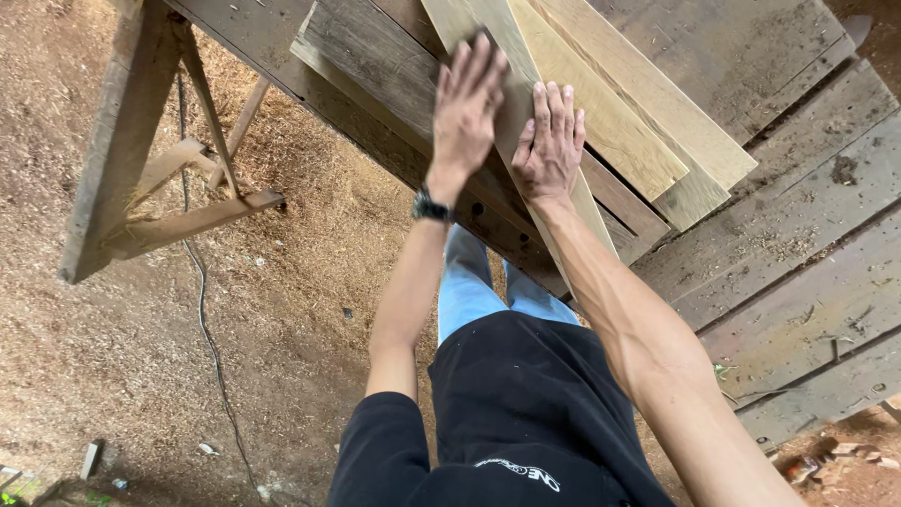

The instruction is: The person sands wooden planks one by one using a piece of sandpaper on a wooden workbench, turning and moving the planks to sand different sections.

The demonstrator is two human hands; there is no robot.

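Both my hands lie flat on a long pale wooden plank (488,38) that rests on a stack of darker boards (375,66). My left hand (466,103), with a black watch at the wrist, presses palm down on the plank with fingers spread. My right hand (549,145) lies just beside it, lower on the same plank, fingers together. Two more pale planks (638,122) lie alongside to the right. Neither hand grips anything.
A weathered workbench of grey boards (798,253) fills the right side. A wooden trestle (150,169) stands at the left on a sawdust-covered floor (282,310). A dark cable (208,338) runs across the floor. Small scraps (849,455) lie at bottom right.
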